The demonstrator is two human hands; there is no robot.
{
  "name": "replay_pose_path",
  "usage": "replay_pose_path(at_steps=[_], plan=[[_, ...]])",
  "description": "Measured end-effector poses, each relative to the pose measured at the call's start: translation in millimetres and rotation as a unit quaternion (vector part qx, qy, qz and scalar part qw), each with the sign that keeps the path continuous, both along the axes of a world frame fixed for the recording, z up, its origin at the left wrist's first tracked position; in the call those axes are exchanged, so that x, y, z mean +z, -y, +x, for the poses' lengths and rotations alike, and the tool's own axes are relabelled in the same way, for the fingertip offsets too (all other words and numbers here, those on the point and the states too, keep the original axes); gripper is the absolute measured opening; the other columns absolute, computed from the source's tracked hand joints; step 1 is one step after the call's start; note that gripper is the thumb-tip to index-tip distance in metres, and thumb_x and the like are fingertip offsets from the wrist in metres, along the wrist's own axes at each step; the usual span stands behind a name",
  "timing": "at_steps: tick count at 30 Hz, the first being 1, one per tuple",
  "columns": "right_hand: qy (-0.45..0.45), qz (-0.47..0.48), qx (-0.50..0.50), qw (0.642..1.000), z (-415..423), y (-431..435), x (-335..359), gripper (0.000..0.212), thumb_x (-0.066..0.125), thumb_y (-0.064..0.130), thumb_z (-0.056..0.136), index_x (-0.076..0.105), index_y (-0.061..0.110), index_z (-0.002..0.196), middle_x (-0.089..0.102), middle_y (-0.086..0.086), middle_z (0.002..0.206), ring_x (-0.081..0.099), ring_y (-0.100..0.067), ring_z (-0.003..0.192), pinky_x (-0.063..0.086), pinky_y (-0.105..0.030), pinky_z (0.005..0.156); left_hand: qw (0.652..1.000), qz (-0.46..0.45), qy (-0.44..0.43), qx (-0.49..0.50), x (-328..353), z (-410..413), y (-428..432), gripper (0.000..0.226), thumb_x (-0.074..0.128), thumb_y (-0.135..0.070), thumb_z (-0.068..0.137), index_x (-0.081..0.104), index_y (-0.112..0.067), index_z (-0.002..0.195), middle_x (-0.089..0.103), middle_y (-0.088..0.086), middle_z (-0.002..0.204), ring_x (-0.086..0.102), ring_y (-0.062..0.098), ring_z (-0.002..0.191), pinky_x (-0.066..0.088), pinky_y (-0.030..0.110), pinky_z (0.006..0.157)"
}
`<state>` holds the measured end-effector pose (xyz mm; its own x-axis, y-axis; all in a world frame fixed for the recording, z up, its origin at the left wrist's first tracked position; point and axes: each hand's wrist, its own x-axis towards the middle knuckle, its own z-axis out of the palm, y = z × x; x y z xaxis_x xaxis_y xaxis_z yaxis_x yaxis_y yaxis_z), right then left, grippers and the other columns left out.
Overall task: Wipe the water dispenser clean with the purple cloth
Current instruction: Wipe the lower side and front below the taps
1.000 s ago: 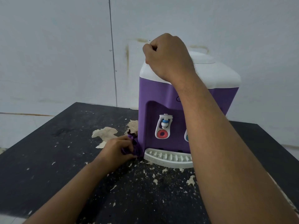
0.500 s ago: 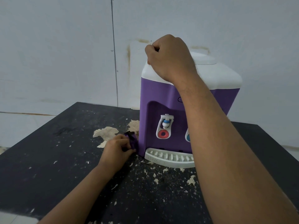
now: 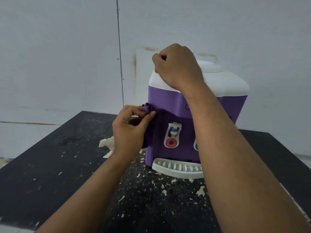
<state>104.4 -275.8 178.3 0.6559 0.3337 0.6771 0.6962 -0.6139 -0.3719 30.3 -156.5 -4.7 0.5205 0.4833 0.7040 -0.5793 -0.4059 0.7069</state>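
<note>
A purple water dispenser [image 3: 166, 100] with a white top and a white drip tray [image 3: 175, 167] stands on a black table [image 3: 50, 174]. My left hand [image 3: 129, 130] pinches a bunched purple cloth [image 3: 148, 109] against the dispenser's left front edge, about halfway up. My right hand [image 3: 176, 68] is curled in a fist and rests on the white top at its front left corner; whether it holds anything is hidden. My right forearm covers the right tap; the left tap with its red button [image 3: 171, 142] shows.
The table is dusty and strewn with pale flakes; a larger pale patch [image 3: 106, 142] lies left of the dispenser. A white wall [image 3: 67, 56] stands right behind the table. The table's right edge runs close to my right arm.
My left hand has lifted the cloth from the dispenser's bottom left corner by the table up along its left edge to mid-height. My right hand has stayed on the top.
</note>
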Motion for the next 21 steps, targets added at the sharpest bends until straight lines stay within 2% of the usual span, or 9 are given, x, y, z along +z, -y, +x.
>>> replay_pose_path(at_steps=[2,4,7,10,13,15,17,19,21], plan=[[0.005,0.002,0.003,1.000,0.6,0.4,-0.1,0.039,0.048,0.028,0.095,0.049,0.009,0.061,0.078,-0.019,0.083,0.054,-0.034,0.059,0.054,-0.048,0.059,1.000,-0.010,-0.006,-0.007,12.9,7.7,2.2,0.023,0.086,-0.019,0.091,0.065,-0.008,0.087,0.073,0.002,0.107,0.074,0.017,0.094,0.064,0.031,0.083],[0.009,0.007,0.009,1.000,1.2,0.7,-0.2,0.041,0.050,0.026,0.096,0.041,0.012,0.058,0.067,-0.014,0.063,0.048,-0.038,0.057,0.045,-0.047,0.053,0.996,-0.067,-0.053,-0.028,8.5,8.9,2.6,0.028,0.082,-0.025,0.094,0.062,-0.005,0.090,0.074,0.008,0.101,0.072,0.018,0.086,0.065,0.043,0.078],[0.064,0.006,0.011,0.998,-5.8,2.1,-1.9,0.044,0.052,0.023,0.099,0.035,0.015,0.059,0.034,-0.004,0.054,0.030,-0.023,0.055,0.029,-0.036,0.053,0.988,-0.095,-0.116,-0.019,-20.0,-2.7,-0.8,0.028,0.080,-0.030,0.095,0.064,-0.008,0.088,0.076,0.008,0.090,0.072,0.015,0.081,0.066,0.045,0.078],[0.150,0.075,0.060,0.984,-21.2,7.3,-6.5,0.037,0.056,0.021,0.102,0.048,0.017,0.066,0.044,0.000,0.055,0.039,-0.021,0.056,0.032,-0.035,0.055,0.974,-0.166,-0.150,-0.045,-43.0,-18.6,-4.1,0.033,0.080,-0.026,0.094,0.061,-0.001,0.085,0.080,0.005,0.097,0.077,0.024,0.095,0.064,0.052,0.092],[0.212,0.196,0.074,0.955,-47.0,12.4,-37.4,0.033,0.055,0.019,0.105,0.056,0.019,0.072,0.045,0.004,0.055,0.041,-0.018,0.052,0.033,-0.031,0.052,0.959,-0.232,-0.148,-0.066,-45.8,-28.2,-4.3,0.035,0.079,-0.020,0.095,0.056,0.004,0.085,0.080,0.009,0.094,0.075,0.025,0.087,0.064,0.055,0.092],[0.171,0.272,0.061,0.945,-68.8,14.7,-88.5,0.033,0.055,0.017,0.107,0.064,0.013,0.076,0.051,0.002,0.058,0.047,-0.016,0.052,0.036,-0.029,0.051,0.955,-0.253,-0.141,-0.069,-41.3,-33.0,-1.9,0.031,0.080,-0.022,0.095,0.059,-0.002,0.083,0.076,0.008,0.085,0.071,0.019,0.080,0.065,0.049,0.086],[0.088,0.304,0.024,0.948,-88.4,16.6,-152.0,0.024,0.058,0.016,0.108,0.072,0.013,0.088,0.062,0.003,0.071,0.058,-0.016,0.062,0.048,-0.033,0.055,0.948,-0.277,-0.132,-0.085,-33.9,-36.9,1.8,0.031,0.081,-0.025,0.094,0.061,-0.002,0.085,0.074,0.018,0.087,0.071,0.026,0.084,0.068,0.040,0.081],[-0.010,0.289,0.005,0.957,-102.5,16.8,-203.3,0.011,0.065,0.021,0.107,0.074,0.020,0.113,0.069,0.009,0.097,0.067,-0.009,0.086,0.060,-0.033,0.073,0.940,-0.296,-0.132,-0.106,-25.8,-38.1,6.4,0.033,0.081,-0.026,0.093,0.062,0.000,0.088,0.074,0.028,0.097,0.075,0.030,0.089,0.068,0.036,0.079],[-0.107,0.286,0.047,0.951,-110.2,11.2,-230.4,0.031,0.071,0.030,0.105,0.068,0.026,0.136,0.069,0.016,0.119,0.069,-0.005,0.109,0.061,-0.025,0.090,0.934,-0.295,-0.146,-0.138,-18.7,-38.9,13.8,0.027,0.081,-0.026,0.093,0.065,-0.005,0.088,0.074,0.028,0.100,0.077,0.031,0.089,0.069,0.040,0.079]])
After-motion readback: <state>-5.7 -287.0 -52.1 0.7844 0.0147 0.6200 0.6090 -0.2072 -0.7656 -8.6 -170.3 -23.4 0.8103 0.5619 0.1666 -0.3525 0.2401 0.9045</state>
